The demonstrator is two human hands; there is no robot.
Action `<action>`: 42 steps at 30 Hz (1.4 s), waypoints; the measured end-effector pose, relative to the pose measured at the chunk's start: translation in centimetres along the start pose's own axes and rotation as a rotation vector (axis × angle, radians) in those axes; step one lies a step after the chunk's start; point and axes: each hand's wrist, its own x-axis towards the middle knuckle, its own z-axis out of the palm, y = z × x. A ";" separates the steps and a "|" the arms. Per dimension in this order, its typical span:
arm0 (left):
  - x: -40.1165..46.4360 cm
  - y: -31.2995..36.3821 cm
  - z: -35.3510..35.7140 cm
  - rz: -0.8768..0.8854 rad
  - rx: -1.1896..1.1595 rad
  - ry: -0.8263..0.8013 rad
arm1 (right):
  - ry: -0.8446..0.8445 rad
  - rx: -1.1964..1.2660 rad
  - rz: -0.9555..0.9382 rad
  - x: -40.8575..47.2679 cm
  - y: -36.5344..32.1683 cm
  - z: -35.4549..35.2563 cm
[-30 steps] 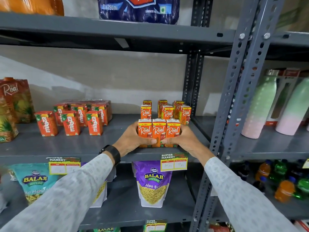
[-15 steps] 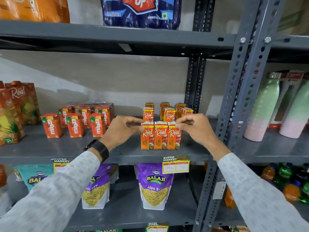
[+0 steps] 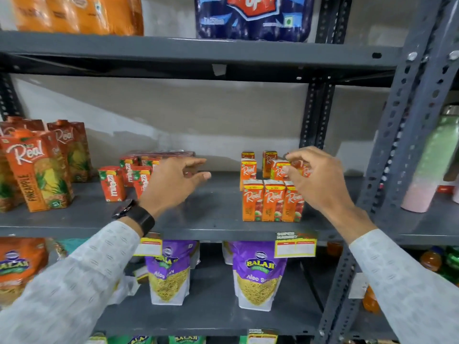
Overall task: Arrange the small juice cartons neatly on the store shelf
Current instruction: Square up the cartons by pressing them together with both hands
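Note:
Three small orange Real juice cartons (image 3: 273, 201) stand side by side in a straight row near the front edge of the grey middle shelf (image 3: 211, 214). Behind them stands a looser second row (image 3: 248, 170), with two more cartons (image 3: 269, 162) at the back. My right hand (image 3: 315, 180) reaches over the front row, its thumb and fingertips pinching the rightmost second-row carton (image 3: 301, 167). Over bare shelf to the left of the cartons, my left hand (image 3: 173, 184) hovers with spread fingers and holds nothing.
Small Maaza cartons (image 3: 111, 183) stand left of my left hand, with large Real pineapple cartons (image 3: 37, 170) at the far left. A perforated steel post (image 3: 402, 145) rises close on the right, with bottles (image 3: 432, 157) beyond it. Balaji snack packs (image 3: 258, 274) fill the shelf below.
Both hands have let go of the front row of three cartons. My left hand moved left and opened; my right hand moved back onto the second-row carton.

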 end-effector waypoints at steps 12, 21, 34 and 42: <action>-2.7 -20.1 -12.4 -0.301 -0.122 0.169 | -0.276 0.401 0.454 2.8 -15.4 20.2; 0.1 -27.6 -11.0 -0.431 -0.310 -0.040 | -0.320 0.588 0.681 2.3 -13.3 26.0; 1.3 -26.8 -8.8 -0.357 -0.433 -0.096 | -0.318 0.603 0.621 3.6 -14.4 28.6; 1.3 -25.8 -7.6 -0.358 -0.419 -0.066 | -0.368 0.625 0.574 3.8 -15.3 30.1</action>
